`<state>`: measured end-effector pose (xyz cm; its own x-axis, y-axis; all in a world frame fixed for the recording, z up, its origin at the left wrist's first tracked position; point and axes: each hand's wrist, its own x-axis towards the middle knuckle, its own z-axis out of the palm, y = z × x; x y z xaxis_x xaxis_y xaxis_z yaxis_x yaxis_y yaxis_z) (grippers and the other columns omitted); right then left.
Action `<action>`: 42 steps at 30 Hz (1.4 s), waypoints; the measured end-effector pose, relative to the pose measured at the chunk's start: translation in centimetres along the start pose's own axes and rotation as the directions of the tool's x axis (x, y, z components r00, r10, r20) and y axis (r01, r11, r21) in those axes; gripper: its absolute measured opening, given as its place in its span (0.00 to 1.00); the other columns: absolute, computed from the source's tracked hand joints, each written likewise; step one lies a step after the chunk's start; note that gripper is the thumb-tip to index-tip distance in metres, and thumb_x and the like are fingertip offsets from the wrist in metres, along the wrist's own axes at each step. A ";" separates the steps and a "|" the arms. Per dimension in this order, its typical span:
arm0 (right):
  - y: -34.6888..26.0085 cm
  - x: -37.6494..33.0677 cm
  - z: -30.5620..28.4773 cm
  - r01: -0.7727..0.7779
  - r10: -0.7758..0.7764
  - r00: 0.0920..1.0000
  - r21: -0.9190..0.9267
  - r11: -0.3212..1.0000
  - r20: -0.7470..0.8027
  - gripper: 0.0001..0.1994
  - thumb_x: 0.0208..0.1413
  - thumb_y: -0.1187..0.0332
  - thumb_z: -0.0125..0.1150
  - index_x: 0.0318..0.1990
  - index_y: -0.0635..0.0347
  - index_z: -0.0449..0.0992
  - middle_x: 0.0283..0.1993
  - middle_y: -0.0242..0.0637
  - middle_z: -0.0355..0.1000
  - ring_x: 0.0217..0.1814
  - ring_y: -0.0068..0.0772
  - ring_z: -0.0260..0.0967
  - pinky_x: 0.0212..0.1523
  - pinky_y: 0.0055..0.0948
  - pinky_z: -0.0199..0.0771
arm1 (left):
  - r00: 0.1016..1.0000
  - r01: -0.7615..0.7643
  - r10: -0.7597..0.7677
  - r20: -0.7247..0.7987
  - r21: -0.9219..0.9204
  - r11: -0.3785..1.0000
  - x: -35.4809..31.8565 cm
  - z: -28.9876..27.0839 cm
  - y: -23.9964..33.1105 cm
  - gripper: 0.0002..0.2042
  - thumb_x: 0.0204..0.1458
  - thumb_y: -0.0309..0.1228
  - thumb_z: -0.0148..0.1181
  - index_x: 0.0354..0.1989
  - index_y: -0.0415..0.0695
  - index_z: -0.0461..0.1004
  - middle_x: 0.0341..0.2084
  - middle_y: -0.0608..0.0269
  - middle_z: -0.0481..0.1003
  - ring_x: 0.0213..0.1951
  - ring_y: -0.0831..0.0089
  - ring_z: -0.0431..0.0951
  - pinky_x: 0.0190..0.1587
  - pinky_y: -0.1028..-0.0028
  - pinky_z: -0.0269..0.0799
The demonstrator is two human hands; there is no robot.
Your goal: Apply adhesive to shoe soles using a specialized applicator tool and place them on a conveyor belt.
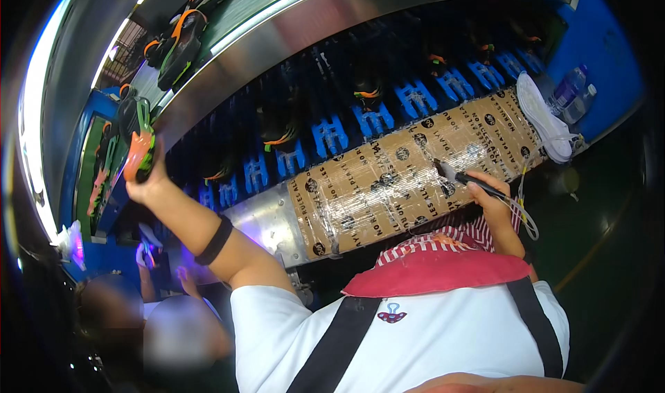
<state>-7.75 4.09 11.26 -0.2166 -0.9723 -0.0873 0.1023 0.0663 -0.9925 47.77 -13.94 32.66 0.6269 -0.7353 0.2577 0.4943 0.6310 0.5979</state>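
Observation:
Stretched out to the far left, my left hand point(154, 184) is closed around a black, orange and green shoe point(140, 147), raised near the end of the upper shelf. The shoe hides part of its fingers. My right hand point(490, 200) grips a dark-handled brush point(478, 180) over the right part of the worktop. The brush's bristle end points left, above a cardboard sheet point(360, 206) under shiny clear film. Whether the bristles touch the film I cannot tell.
Behind the cardboard runs a row of blue holders point(329, 136), some with dark shoes. Several shoes point(183, 43) lie on the upper belt. At right are a white shoe-shaped piece point(544, 116) and bottles point(569, 91). A co-worker's hands point(144, 258) show at lower left.

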 end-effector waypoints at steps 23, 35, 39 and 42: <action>-2.1 -0.1 -2.6 0.045 -0.044 0.999 0.329 0.943 -0.010 0.10 0.48 0.75 0.58 0.39 0.68 0.73 0.25 0.36 0.72 0.24 0.18 0.67 0.25 0.13 0.65 | 0.487 0.866 -0.760 0.430 -0.123 0.485 -31.9 -3.3 -17.0 0.32 0.54 0.54 0.36 0.55 0.36 0.59 0.46 0.43 0.66 0.45 0.52 0.70 0.45 0.62 0.69; -6.9 0.7 2.5 0.664 -0.625 0.747 -0.302 0.684 0.227 0.10 0.38 0.72 0.62 0.32 0.63 0.73 0.23 0.39 0.70 0.22 0.31 0.69 0.23 0.24 0.66 | 0.075 0.993 -0.916 0.393 -0.117 0.031 -41.8 -1.8 -23.1 0.29 0.55 0.53 0.36 0.58 0.44 0.57 0.50 0.53 0.66 0.50 0.58 0.69 0.51 0.59 0.67; -5.8 1.3 4.1 0.744 -0.741 0.624 -0.482 0.463 0.250 0.09 0.35 0.72 0.61 0.28 0.60 0.72 0.22 0.38 0.68 0.24 0.40 0.67 0.24 0.32 0.66 | 0.060 0.997 -0.948 0.313 0.021 0.070 -42.6 -1.6 -23.1 0.28 0.56 0.51 0.38 0.59 0.46 0.56 0.53 0.56 0.64 0.53 0.62 0.66 0.56 0.61 0.62; -5.4 0.7 4.9 0.755 -0.723 0.622 -0.477 0.451 0.300 0.08 0.36 0.72 0.61 0.28 0.60 0.71 0.23 0.37 0.67 0.26 0.39 0.67 0.25 0.34 0.66 | 0.091 0.991 -0.986 0.143 0.079 0.103 -42.5 -1.5 -22.8 0.28 0.55 0.52 0.39 0.58 0.45 0.57 0.52 0.57 0.65 0.53 0.63 0.66 0.56 0.63 0.62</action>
<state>-3.72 1.92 16.96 0.0827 -0.7197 0.6893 -0.5801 -0.5972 -0.5539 10.78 3.31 6.95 -0.5160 -0.7244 -0.4571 0.6248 -0.6834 0.3776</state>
